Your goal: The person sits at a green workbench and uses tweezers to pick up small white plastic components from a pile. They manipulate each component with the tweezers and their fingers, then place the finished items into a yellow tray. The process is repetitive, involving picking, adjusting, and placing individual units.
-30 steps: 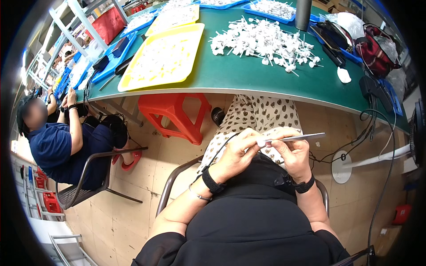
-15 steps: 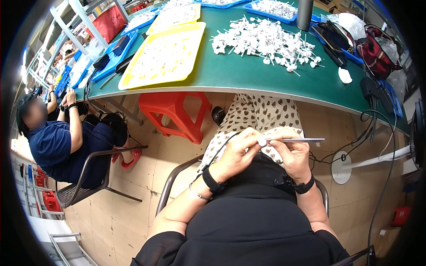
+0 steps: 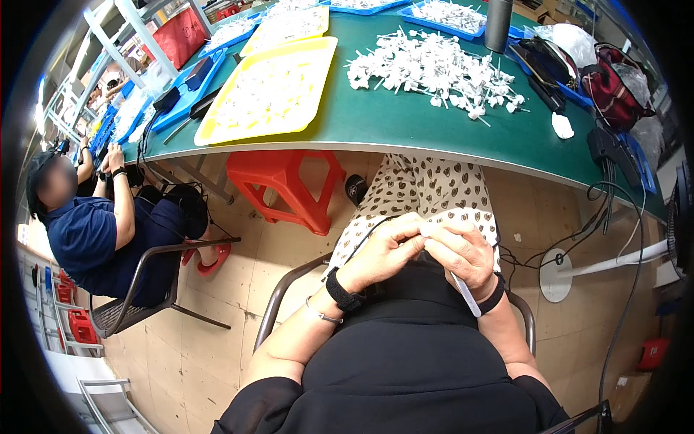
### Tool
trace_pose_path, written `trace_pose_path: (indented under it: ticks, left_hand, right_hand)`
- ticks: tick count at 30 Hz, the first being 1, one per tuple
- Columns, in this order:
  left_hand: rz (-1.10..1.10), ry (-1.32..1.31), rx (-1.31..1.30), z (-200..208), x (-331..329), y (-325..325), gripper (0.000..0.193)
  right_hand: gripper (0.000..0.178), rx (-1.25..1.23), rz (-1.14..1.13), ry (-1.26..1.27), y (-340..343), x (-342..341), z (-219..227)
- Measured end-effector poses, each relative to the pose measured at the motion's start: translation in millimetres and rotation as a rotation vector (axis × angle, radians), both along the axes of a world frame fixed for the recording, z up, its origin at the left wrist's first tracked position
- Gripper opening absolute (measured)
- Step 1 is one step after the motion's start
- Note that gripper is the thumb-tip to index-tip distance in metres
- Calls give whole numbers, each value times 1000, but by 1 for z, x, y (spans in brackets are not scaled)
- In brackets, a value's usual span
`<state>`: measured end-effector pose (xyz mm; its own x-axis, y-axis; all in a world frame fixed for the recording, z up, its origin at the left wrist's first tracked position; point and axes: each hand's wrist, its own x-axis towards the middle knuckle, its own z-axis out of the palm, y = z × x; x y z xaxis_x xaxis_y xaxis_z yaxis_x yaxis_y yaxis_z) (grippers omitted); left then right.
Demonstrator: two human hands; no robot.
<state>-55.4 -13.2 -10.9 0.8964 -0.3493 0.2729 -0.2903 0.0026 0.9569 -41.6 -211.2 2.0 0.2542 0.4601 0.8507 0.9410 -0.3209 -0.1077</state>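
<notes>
Above my lap, both hands meet with their fingertips together. My left hand (image 3: 379, 252) is closed in a pinch at a small white piece, mostly covered by the fingers. Against that same spot press the bent fingers of my right hand (image 3: 463, 253). A slim, flat, silvery tool (image 3: 466, 295) is held in my right hand, its free end sticking out below the palm toward the wrist; its other end is hidden. On the green table (image 3: 361, 129) ahead lies a heap of small white parts with thin stems (image 3: 434, 71).
A yellow tray (image 3: 253, 137) with small pieces stands left of the heap. At the right are a dark red bag (image 3: 611, 87), a crumpled white piece (image 3: 562, 125) and cables (image 3: 607, 170). A red stool (image 3: 285, 184) stands under the table; a seated person (image 3: 119, 224) works at left.
The tool pointed out to the right from my right hand; now it points down toward my wrist. My right hand has turned and its fingers have closed in over the left fingertips.
</notes>
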Motion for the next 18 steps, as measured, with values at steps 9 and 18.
trace_pose_path:
  ticks: [9,18]
  left_hand:
    - [15,11,13,4,0,0,9]
    - [-53,52,62,3,1,4,11]
  right_hand:
    - [27,168,56,209,5,2,1]
    - [16,356,139,669,0,3,-4]
